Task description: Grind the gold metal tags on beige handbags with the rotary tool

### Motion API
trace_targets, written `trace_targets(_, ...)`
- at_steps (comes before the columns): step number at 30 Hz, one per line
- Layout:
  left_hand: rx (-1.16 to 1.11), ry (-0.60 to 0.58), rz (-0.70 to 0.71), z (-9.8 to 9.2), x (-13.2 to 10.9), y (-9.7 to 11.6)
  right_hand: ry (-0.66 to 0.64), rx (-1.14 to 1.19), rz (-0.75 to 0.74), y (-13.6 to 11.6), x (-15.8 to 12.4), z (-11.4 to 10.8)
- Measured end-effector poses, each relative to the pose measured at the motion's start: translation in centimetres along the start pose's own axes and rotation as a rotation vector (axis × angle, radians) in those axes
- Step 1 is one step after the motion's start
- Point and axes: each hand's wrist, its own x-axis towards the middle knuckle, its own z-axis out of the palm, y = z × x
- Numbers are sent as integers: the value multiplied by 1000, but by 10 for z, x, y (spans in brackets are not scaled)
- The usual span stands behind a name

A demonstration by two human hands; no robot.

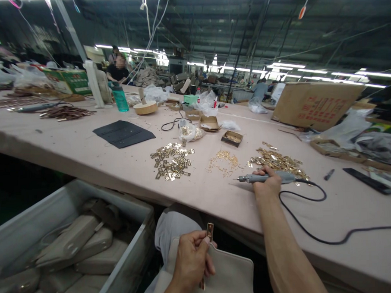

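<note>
My right hand point(266, 184) rests on the pink table point(118, 163), fingers wrapped round a grey electric screwdriver point(268, 177) that lies flat and points left, its black cord point(316, 234) trailing right. My left hand point(192, 259) is down at my lap, below the table edge, closed on a small gold metal fitting point(210, 231) at the top of a beige bag point(233, 276). Just beyond the screwdriver lie a pile of gold clasps point(280, 162), a scatter of tiny gold screws point(225, 161) and a heap of flat gold plates point(172, 161).
A grey bin point(139, 235) at lower left holds several beige bags. Farther back on the table are a black leather piece point(123, 133), a small box of parts point(232, 138), a teal bottle point(119, 96), a cardboard box point(317, 104) and plastic bags. A person sits far behind.
</note>
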Motion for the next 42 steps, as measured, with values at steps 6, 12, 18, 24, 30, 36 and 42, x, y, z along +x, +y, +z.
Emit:
trace_targets(6,-74,-65,-69,-5,0,9,-323,42,95,-17,-83,-18)
trace_targets(12,-187,-114,-85,-7,0,8,-513,-22,203,-10,-156,-43)
trace_targets(18,-239,-125,-72,-8,-2,10,-540,-97,217,8,-171,-61)
trace_targets(24,-257,-115,-67,-8,-4,11,-532,-111,206,10,-169,-67)
trace_targets(30,-261,-125,-66,-8,-6,12,-542,-123,201,13,-169,-69)
trace_targets(36,-271,-116,-72,-8,-7,13,-538,-134,196,13,-170,-70)
trace_targets(42,-256,-136,-64,-9,-6,14,-535,-127,193,12,-169,-69)
